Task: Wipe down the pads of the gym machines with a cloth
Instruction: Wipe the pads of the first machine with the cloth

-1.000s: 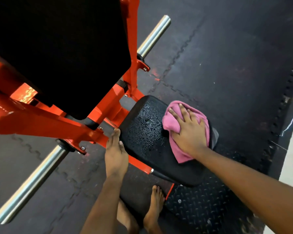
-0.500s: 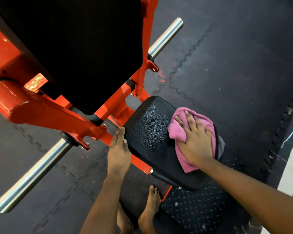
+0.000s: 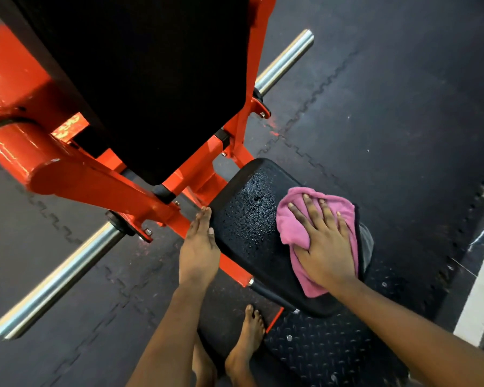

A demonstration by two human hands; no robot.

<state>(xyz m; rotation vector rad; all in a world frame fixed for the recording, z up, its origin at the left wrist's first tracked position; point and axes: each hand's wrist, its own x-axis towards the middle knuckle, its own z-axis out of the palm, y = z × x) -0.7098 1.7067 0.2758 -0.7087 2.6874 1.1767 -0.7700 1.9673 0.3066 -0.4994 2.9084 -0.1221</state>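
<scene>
Right hand [image 3: 324, 247] spread flat, pressing pink cloth [image 3: 294, 219] onto wet seat pad [image 3: 246, 219]; left hand [image 3: 199, 247] flat, fingers together against pad edge.

We see an orange steel frame [image 3: 76, 174] running from the left edge towards the centre of the frame. One chrome bar [image 3: 53, 280] sticks out from it to the lower left, and another chrome bar [image 3: 284, 61] to the upper right. Dark rubber floor tiles [image 3: 389, 93] with jigsaw seams fill the background. At the bottom, right of centre, lies a black diamond-pattern footplate [image 3: 327, 350], and a white stripe [image 3: 478, 303] runs along the lower right edge.
</scene>
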